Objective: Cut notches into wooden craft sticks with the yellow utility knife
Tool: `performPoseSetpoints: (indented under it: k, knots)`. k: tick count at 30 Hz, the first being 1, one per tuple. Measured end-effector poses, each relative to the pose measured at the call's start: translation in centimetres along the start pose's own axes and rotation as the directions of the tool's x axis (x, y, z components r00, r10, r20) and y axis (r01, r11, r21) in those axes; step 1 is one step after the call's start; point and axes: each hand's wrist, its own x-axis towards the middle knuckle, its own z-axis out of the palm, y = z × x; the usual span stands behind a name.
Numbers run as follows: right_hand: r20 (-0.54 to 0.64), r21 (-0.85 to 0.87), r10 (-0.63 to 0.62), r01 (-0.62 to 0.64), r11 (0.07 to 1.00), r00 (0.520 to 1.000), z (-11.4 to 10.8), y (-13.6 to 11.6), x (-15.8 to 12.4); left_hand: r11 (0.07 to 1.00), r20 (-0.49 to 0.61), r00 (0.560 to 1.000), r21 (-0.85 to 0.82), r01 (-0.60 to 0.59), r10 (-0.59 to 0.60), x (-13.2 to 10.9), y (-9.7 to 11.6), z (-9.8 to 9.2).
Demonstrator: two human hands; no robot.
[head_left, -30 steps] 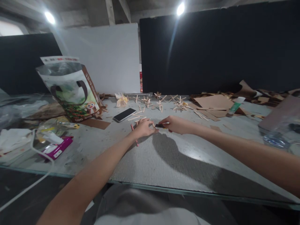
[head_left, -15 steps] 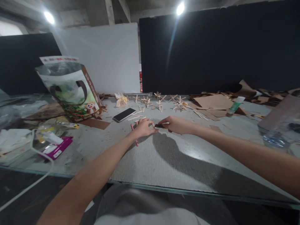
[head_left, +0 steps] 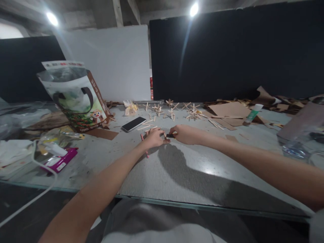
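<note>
My left hand [head_left: 155, 137] rests on the grey table, its fingers closed on a short wooden stick [head_left: 165, 135]. Just to its right, my right hand [head_left: 186, 134] grips a slim black tool [head_left: 170, 136] whose tip meets or nearly meets the stick. The tool's kind is too small to make out, and the fingers cover much of it. A pink patterned pencil-like rod [head_left: 142, 137] lies partly beneath my left wrist. Beyond the left hand are loose wooden sticks [head_left: 145, 127] and a smartphone [head_left: 134, 124].
Crossed stick pieces [head_left: 173, 114] lie at the back. Cardboard sheets [head_left: 227, 109] and a glue stick [head_left: 253, 113] are at right. A printed bag [head_left: 76, 98] stands at left, near a purple device [head_left: 62, 161] and a white cable [head_left: 43, 165]. The table edge [head_left: 177, 203] runs in front.
My right hand has shifted slightly left with the black tool, closer to the stick. The left hand keeps its hold in nearly the same place.
</note>
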Motion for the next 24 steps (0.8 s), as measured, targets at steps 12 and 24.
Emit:
performPoseSetpoints:
  k: [12, 24]
  knots:
    - [0.263, -0.287, -0.038, 0.116, 0.951, 0.964, -2.9, -3.1, 2.0, 0.998, 0.016, 1.0, 0.064, -0.024, 0.023, 0.0, -0.1, 0.1]
    - [0.253, -0.256, -0.053, 0.119, 0.959, 0.966, -2.6, -2.3, 2.2, 0.998, -0.024, 1.0, 0.063, -0.017, 0.018, -0.1, 0.3, 0.1]
